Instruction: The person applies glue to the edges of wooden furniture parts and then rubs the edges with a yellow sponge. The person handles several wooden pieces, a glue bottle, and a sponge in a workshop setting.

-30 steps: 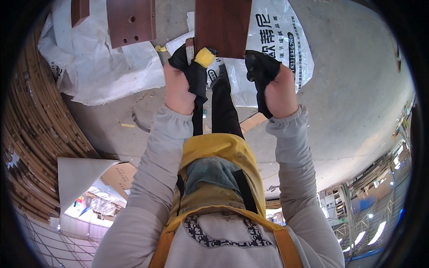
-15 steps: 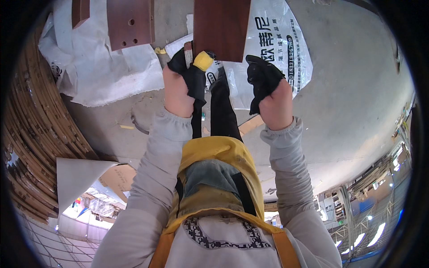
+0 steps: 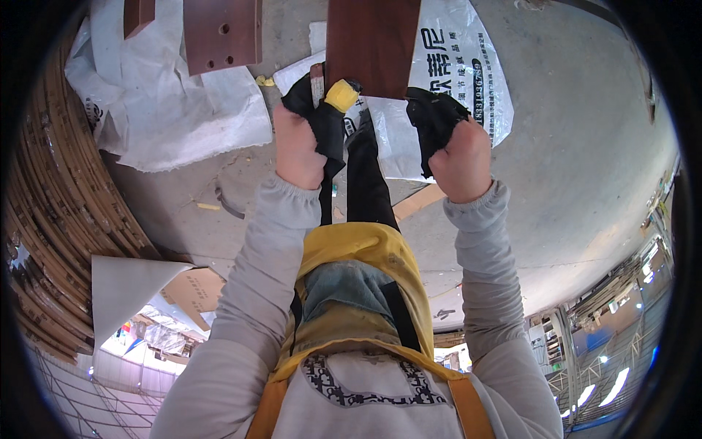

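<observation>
A dark reddish-brown wooden board runs away from me at the top middle, its near end between my hands. My left hand, in a black glove with a yellow-wrapped thumb, closes on the near left corner, thumb on top. Beside that thumb a narrow reddish and whitish strip shows at the fingers; I cannot make out what it is. At the near right corner my right hand, also black-gloved, is curled against the board's edge. The undersides of both grips are hidden.
White plastic sheeting lies on the floor at left, with a drilled brown board and another brown piece on it. Printed clear plastic lies at right. Stacked brown panels line the left; a light strip lies near my feet.
My right hand has come up to the board's right corner from a small gap away. The board and my left hand have shifted slightly right in the picture.
</observation>
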A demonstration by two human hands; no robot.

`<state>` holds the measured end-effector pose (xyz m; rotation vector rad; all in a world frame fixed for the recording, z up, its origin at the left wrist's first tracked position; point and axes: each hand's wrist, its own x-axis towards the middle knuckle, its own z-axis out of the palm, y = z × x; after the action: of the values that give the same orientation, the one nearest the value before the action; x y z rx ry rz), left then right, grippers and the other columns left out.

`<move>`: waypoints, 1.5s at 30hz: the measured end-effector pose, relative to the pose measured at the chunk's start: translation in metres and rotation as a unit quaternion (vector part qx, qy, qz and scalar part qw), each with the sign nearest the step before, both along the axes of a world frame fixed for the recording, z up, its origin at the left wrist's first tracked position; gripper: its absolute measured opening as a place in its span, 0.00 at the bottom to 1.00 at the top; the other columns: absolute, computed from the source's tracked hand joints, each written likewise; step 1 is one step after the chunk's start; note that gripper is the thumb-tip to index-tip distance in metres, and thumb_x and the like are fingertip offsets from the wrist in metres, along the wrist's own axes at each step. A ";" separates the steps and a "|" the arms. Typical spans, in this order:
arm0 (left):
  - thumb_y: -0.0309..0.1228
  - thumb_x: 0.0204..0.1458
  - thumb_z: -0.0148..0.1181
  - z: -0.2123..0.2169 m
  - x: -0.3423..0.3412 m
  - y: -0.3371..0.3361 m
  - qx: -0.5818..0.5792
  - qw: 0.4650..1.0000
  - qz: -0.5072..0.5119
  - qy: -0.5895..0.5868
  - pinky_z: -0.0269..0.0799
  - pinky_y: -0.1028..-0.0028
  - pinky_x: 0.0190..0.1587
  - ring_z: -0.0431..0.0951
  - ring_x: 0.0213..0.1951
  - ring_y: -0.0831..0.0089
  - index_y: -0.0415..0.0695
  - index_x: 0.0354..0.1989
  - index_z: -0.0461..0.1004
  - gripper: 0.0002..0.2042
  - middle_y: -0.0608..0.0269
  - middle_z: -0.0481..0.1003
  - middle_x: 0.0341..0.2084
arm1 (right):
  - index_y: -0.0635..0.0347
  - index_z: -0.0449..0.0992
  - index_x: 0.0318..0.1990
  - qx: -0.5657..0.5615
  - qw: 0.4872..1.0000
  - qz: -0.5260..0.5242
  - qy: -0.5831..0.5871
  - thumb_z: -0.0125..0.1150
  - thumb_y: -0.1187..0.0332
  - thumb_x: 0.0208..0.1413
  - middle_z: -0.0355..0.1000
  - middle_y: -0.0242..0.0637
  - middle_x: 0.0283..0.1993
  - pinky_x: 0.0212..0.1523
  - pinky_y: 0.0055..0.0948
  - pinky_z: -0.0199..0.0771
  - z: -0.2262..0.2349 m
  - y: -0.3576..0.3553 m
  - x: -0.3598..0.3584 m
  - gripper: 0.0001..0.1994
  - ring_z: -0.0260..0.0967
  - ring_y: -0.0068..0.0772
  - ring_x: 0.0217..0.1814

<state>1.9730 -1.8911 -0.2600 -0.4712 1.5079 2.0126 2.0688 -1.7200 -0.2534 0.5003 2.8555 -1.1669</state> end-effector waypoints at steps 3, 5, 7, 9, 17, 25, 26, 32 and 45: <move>0.20 0.52 0.57 -0.001 0.000 -0.004 0.015 1.000 0.003 -0.010 0.70 0.81 0.37 0.75 0.34 0.81 0.34 0.46 0.73 0.12 0.65 0.77 0.35 | 0.68 0.66 0.15 0.021 0.999 0.007 -0.043 0.55 0.79 0.28 0.65 0.52 0.19 0.24 0.43 0.68 0.005 0.000 0.000 0.04 0.64 0.56 0.23; 0.21 0.53 0.57 0.002 0.000 -0.002 0.010 1.000 -0.001 -0.016 0.70 0.81 0.36 0.75 0.33 0.81 0.35 0.46 0.74 0.12 0.65 0.77 0.35 | 0.67 0.66 0.15 0.019 0.999 0.008 -0.037 0.55 0.79 0.28 0.66 0.52 0.20 0.24 0.43 0.68 -0.001 0.002 0.002 0.04 0.64 0.56 0.23; 0.22 0.53 0.57 0.002 0.000 -0.001 0.010 1.000 -0.002 -0.017 0.70 0.81 0.36 0.75 0.33 0.82 0.35 0.45 0.74 0.11 0.65 0.77 0.34 | 0.67 0.66 0.15 0.013 0.999 -0.002 -0.038 0.55 0.79 0.28 0.66 0.53 0.20 0.24 0.44 0.68 -0.002 0.001 0.001 0.04 0.64 0.56 0.23; 0.23 0.53 0.58 -0.001 0.001 0.000 0.013 1.000 0.001 -0.014 0.69 0.82 0.35 0.75 0.33 0.82 0.35 0.44 0.74 0.11 0.66 0.77 0.33 | 0.67 0.66 0.15 0.005 0.999 -0.022 -0.048 0.55 0.79 0.28 0.65 0.53 0.20 0.24 0.44 0.67 0.002 -0.001 -0.002 0.04 0.64 0.56 0.23; 0.23 0.55 0.55 -0.003 0.002 -0.002 0.004 1.000 0.003 -0.024 0.68 0.82 0.32 0.73 0.31 0.83 0.35 0.44 0.75 0.10 0.66 0.76 0.32 | 0.68 0.65 0.17 -0.001 0.996 -0.078 -0.047 0.54 0.78 0.30 0.65 0.55 0.21 0.26 0.45 0.67 0.000 -0.003 -0.016 0.05 0.65 0.59 0.25; 0.23 0.54 0.55 -0.004 0.000 -0.003 -0.006 0.999 -0.001 -0.034 0.67 0.83 0.31 0.72 0.29 0.84 0.36 0.45 0.74 0.10 0.67 0.76 0.32 | 0.68 0.65 0.15 -0.016 0.999 -0.039 -0.010 0.54 0.78 0.27 0.64 0.53 0.19 0.25 0.46 0.67 -0.006 -0.010 0.007 0.04 0.64 0.58 0.25; 0.23 0.55 0.55 -0.004 0.001 -0.007 0.003 0.999 -0.009 -0.040 0.66 0.83 0.30 0.72 0.29 0.85 0.36 0.45 0.74 0.10 0.67 0.75 0.31 | 0.68 0.66 0.15 -0.004 0.999 -0.032 -0.006 0.54 0.78 0.27 0.64 0.53 0.18 0.25 0.46 0.67 -0.006 -0.010 0.007 0.04 0.64 0.58 0.24; 0.23 0.55 0.55 -0.002 0.001 -0.002 -0.005 0.999 0.002 -0.031 0.64 0.84 0.29 0.71 0.28 0.87 0.36 0.46 0.74 0.11 0.69 0.75 0.30 | 0.67 0.66 0.16 -0.014 0.999 -0.041 0.016 0.54 0.78 0.27 0.64 0.53 0.18 0.25 0.46 0.68 -0.026 -0.003 0.004 0.04 0.63 0.59 0.23; 0.24 0.53 0.53 -0.003 0.000 -0.008 -0.025 0.998 -0.043 -0.030 0.61 0.83 0.19 0.68 0.18 0.82 0.41 0.49 0.70 0.14 0.68 0.72 0.22 | 0.64 0.77 0.39 -0.051 0.997 -0.055 -0.026 0.57 0.80 0.50 0.75 0.40 0.33 0.33 0.27 0.69 0.011 0.003 0.013 0.08 0.72 0.36 0.31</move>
<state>1.9728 -1.8990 -0.2635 -0.4749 1.5204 1.8824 2.0819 -1.7170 -0.2420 0.6808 2.7394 -1.2891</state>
